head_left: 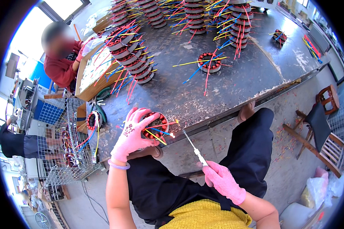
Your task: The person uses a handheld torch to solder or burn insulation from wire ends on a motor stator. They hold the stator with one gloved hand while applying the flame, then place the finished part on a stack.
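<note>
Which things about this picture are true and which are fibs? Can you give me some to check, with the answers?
1. The left hand is holding a ring with coloured wires. True.

2. The right hand has nothing in it. False: it holds a white tool with a thin shaft.

3. Both hands wear pink gloves. True.

4. Nothing is worn on the left wrist. False: a purple bracelet goes around it.

5. A small flame shows near the held ring. True.

6. Every other ring is in a stack. False: a separate ring lies by itself on the table.
</note>
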A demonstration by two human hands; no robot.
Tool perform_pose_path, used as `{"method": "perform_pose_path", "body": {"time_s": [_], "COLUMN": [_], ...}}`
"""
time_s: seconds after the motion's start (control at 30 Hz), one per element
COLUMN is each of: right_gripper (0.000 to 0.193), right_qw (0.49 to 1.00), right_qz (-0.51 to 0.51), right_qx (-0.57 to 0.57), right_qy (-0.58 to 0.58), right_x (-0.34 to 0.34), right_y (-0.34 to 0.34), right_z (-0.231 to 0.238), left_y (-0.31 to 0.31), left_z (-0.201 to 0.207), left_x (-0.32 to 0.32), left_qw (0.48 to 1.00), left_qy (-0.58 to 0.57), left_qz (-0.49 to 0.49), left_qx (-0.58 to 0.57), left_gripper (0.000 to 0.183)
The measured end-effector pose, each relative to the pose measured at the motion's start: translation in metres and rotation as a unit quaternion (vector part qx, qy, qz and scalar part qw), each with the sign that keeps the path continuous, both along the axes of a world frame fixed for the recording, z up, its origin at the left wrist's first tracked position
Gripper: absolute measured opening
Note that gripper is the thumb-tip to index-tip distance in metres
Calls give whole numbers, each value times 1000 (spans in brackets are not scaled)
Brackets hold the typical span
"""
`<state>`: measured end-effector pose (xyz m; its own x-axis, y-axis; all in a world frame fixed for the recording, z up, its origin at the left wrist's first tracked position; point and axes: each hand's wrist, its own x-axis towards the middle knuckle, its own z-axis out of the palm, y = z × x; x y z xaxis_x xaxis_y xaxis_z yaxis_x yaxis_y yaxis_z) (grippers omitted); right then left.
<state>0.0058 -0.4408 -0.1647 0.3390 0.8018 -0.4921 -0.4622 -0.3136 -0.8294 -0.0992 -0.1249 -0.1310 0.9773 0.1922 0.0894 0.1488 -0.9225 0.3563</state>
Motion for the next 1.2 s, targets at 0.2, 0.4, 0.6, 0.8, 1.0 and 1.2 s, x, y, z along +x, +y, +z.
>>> {"method": "perform_pose_path", "body": {"time_s": [0.2, 0.4, 0.6, 0.8, 1.0, 1.2], "right_gripper": [35, 34, 33, 33, 34, 34], "right_qw": [1000, 1000, 1000, 1000, 1000, 999], "right_qz": [7, 8, 6, 14, 10, -8], "right_qx": [-5, -6, -4, -4, -8, 0], "right_qy": [2, 10, -8, -21, -7, 36], "right_x": [0, 0, -1, -1, 0, -2], "right_y": [2, 1, 0, 0, -2, 1], "right_z": [5, 7, 7, 7, 7, 9], "left_y": [-4, -3, 0, -1, 1, 0], "left_z": [-3, 1, -4, -3, -2, -2], "left_x": [0, 0, 0, -2, 0, 0], "left_qw": [1000, 1000, 1000, 1000, 1000, 1000], "left_qy": [-23, -14, -28, -19, -16, -1], "left_qz": [14, 12, -1, 8, 1, 5], "left_qx": [4, -2, -11, -6, -5, -5], "left_gripper": [91, 88, 88, 88, 87, 91]}}
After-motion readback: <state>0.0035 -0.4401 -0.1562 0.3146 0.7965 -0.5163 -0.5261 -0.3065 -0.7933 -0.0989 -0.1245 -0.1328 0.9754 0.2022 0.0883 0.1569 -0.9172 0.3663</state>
